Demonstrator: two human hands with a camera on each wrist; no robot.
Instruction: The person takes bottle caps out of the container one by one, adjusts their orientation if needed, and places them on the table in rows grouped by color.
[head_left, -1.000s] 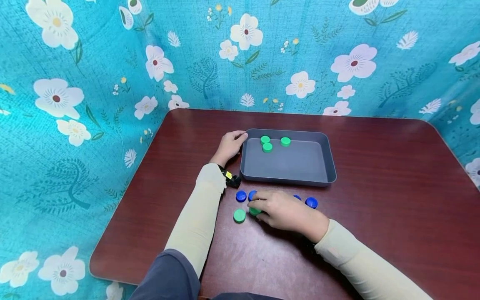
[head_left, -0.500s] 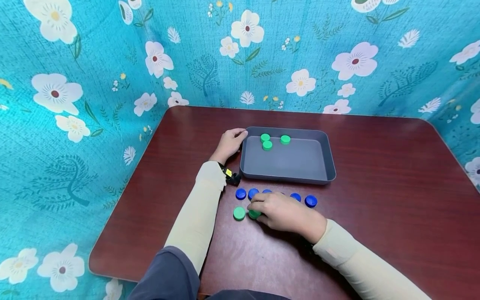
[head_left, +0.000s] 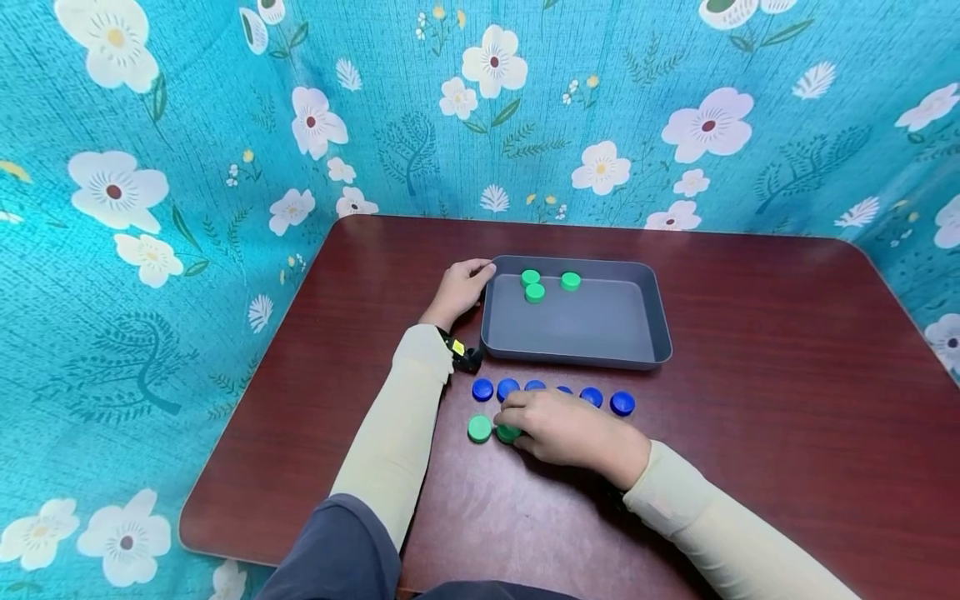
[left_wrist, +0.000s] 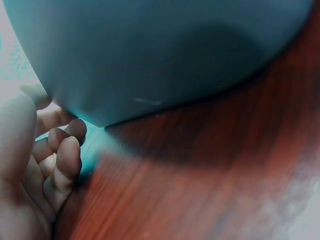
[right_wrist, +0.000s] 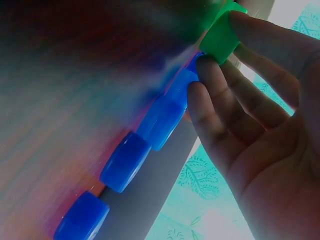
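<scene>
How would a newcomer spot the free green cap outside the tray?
Find the gray tray on the table, then the blue caps along its near side. In the head view, the green cap lies just below their row's left end. Unlike its green neighbour, pinched by the right hand, it is untouched.

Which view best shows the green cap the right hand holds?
Right wrist: the green cap is large there, pinched by the right hand. The head view shows it small, partly covered by that hand; left wrist lacks it.

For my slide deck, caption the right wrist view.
The right hand pinches a green cap beside a row of blue caps.
</scene>
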